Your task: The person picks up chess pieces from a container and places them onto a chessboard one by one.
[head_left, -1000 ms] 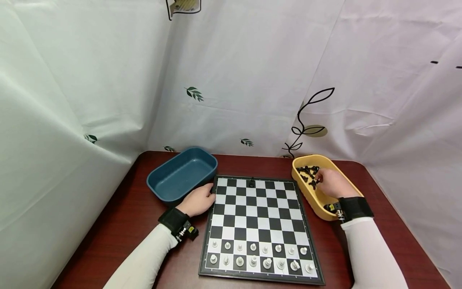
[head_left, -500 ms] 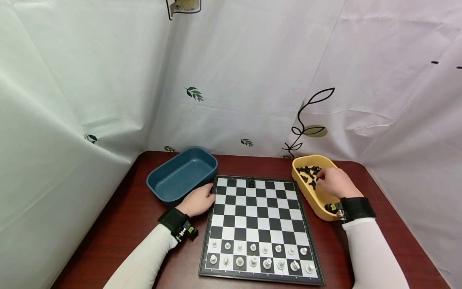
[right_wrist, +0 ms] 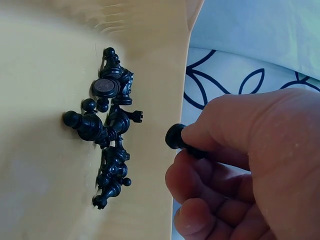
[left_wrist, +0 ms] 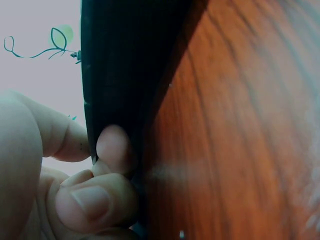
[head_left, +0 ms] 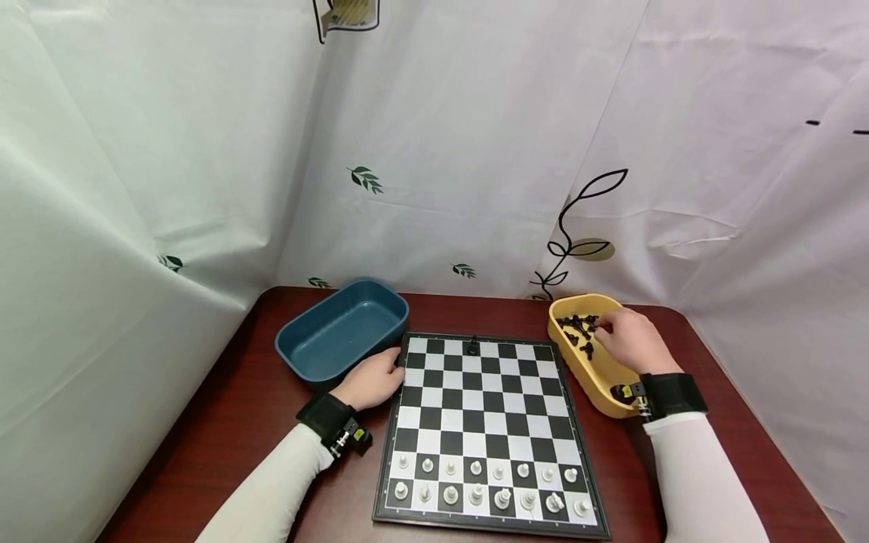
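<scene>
A chessboard (head_left: 486,422) lies on the dark wooden table, with two rows of white pieces (head_left: 486,486) along its near edge and one black piece (head_left: 473,346) on its far row. My left hand (head_left: 372,378) grips the board's left edge (left_wrist: 120,90), fingers curled on it. My right hand (head_left: 627,341) is inside the yellow bin (head_left: 585,369) and pinches a black chess piece (right_wrist: 177,137) just above the pile of black pieces (right_wrist: 107,135).
An empty blue bin (head_left: 342,329) stands at the board's far left corner, close to my left hand. White printed sheets wall the table on three sides. Bare tabletop (head_left: 224,422) lies left of the board.
My right hand has shifted slightly toward the far end of the yellow bin. The left hand and the board have stayed put.
</scene>
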Demonstrator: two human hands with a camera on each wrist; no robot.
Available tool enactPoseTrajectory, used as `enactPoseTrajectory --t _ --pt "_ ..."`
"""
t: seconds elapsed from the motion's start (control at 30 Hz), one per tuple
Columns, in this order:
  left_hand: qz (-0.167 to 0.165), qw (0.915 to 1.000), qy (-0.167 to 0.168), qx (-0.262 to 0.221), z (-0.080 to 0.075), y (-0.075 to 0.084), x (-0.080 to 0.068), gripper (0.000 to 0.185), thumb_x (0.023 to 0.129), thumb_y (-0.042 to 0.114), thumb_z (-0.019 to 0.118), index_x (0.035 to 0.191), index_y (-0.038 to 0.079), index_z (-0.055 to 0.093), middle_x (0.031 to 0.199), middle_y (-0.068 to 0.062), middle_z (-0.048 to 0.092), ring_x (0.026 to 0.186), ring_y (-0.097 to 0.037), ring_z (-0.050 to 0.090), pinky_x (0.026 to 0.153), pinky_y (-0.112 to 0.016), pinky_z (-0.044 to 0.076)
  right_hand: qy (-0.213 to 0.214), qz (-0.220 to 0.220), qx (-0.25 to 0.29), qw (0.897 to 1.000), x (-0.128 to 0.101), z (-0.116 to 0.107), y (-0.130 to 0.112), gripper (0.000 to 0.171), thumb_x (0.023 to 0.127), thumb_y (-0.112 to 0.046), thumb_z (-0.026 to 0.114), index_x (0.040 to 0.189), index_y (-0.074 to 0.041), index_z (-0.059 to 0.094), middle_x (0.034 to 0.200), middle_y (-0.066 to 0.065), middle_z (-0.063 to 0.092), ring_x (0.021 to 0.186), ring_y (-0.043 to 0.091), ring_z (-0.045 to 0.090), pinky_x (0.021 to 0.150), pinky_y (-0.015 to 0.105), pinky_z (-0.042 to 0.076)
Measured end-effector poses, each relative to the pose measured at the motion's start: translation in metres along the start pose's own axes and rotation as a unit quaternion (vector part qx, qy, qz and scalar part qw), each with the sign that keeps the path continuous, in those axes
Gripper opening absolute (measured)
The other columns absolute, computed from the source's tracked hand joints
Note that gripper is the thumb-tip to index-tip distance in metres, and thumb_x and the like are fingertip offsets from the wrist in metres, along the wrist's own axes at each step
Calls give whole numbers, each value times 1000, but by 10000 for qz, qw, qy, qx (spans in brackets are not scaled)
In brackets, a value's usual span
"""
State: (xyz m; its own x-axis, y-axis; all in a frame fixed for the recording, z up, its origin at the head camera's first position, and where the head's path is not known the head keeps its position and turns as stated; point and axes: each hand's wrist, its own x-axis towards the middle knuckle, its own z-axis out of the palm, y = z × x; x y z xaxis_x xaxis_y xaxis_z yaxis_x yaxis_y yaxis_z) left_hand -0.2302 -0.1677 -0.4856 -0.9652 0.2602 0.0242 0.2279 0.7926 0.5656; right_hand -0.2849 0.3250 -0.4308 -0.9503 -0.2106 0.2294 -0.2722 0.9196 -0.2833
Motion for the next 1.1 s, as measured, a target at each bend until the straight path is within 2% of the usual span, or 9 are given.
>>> enactPoseTrajectory --t 0.13,0.37,0.6,0.87,1.1 --pt "-7 10000 12 9 0 0 0 46 109 20 57 151 3 64 133 -10 74 113 -20 69 106 -48 54 93 -127 -40 9999 0 -1 -1 20 101 -10 75 108 7 81 105 26 77 99 48 71 89 66 54" --pt "16 10000 11 -28 1 -1 0 46 109 20 57 151 4 64 132 -9 75 112 -20 69 105 -48 55 264 -296 -56 9992 1 -1 -2 14 101 -10 77 99 3 82 95 19 78 88 40 71 82 62 55" --pt "31 10000 19 -41 0 0 0 44 109 19 57 149 4 65 133 -8 74 113 -20 69 105 -48 54 467 -418 -36 9980 1 -2 -8 13 101 -10 78 100 2 82 96 18 77 91 40 71 83 61 55" --pt "30 10000 32 -13 1 0 -1 44 108 19 57 149 4 65 132 -9 75 112 -20 70 105 -48 54 662 -562 -57 9962 -2 -4 -12 12 101 -10 78 98 0 83 94 16 77 87 38 72 80 60 55" --pt "193 9998 63 4 1 -4 0 46 107 21 55 148 1 64 129 -11 75 110 -21 71 103 -50 55 730 -555 -8 9958 -2 -6 -18 12 101 -9 77 100 0 83 98 18 78 88 39 73 82 60 56"
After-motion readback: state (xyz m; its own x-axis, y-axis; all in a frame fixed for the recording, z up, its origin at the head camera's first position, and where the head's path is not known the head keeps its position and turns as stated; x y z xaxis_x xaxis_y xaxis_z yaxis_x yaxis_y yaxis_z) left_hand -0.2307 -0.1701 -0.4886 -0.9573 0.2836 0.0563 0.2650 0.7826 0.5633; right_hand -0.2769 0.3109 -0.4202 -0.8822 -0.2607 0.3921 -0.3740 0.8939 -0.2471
